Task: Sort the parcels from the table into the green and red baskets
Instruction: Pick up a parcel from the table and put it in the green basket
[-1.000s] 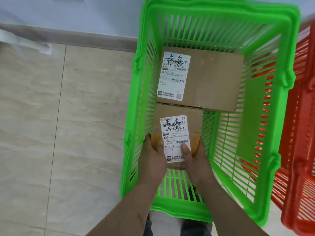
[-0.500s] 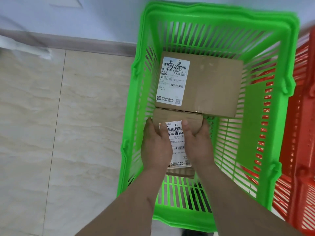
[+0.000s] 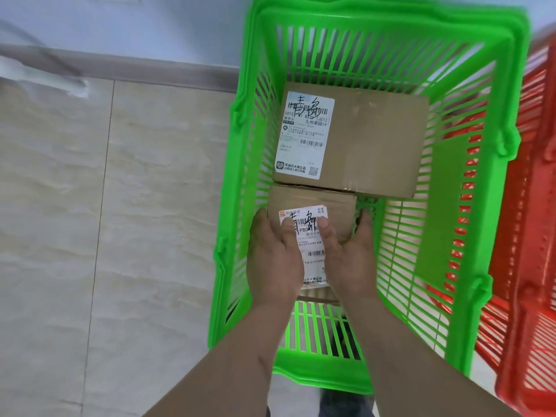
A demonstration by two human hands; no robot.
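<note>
Cardboard small parcel (image 3: 313,236) in green basket (image 3: 487,236), long axis pointing away; both hands holding

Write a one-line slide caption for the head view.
Both hands, left hand and right hand, hold a small box inside the green basket, against a larger box.
</note>
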